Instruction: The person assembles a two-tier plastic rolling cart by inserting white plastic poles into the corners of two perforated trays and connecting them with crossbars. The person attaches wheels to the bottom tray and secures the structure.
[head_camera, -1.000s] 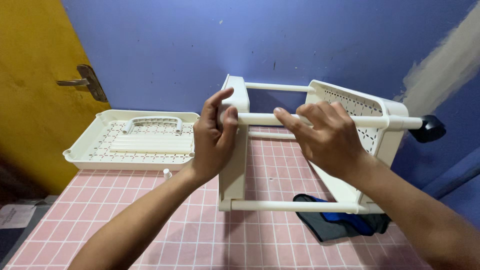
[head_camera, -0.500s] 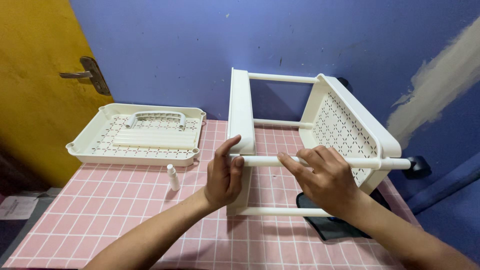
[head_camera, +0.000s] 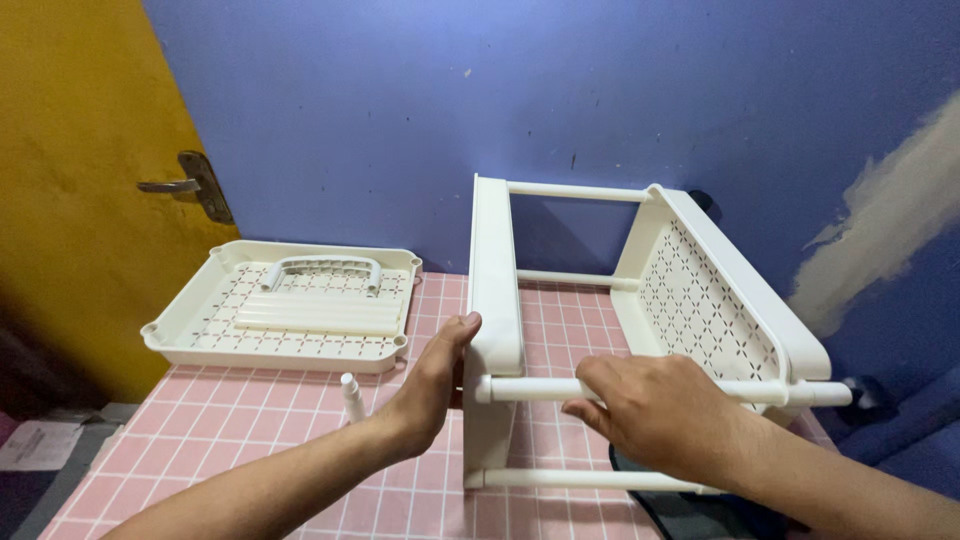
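A cream plastic shelf rack (head_camera: 497, 290) lies on its side on the pink tiled floor, two perforated trays joined by white tubes. My left hand (head_camera: 432, 385) presses flat against the outer face of the left tray, near its lower corner. My right hand (head_camera: 655, 412) is wrapped around the nearest white tube (head_camera: 530, 389), which runs between the two trays. The right tray (head_camera: 710, 300) tilts outward, its patterned inside facing me.
A third perforated tray (head_camera: 285, 312) with a handle and several tubes in it lies to the left by the yellow door (head_camera: 90, 200). A small white peg (head_camera: 352, 396) stands on the floor. A dark object (head_camera: 690, 515) lies under the rack. The blue wall is close behind.
My view has dropped and drawn nearer, so the rack looks bigger and lower. My left hand has slid from gripping the tube's end to pressing on the left tray. My right hand stays on the tube.
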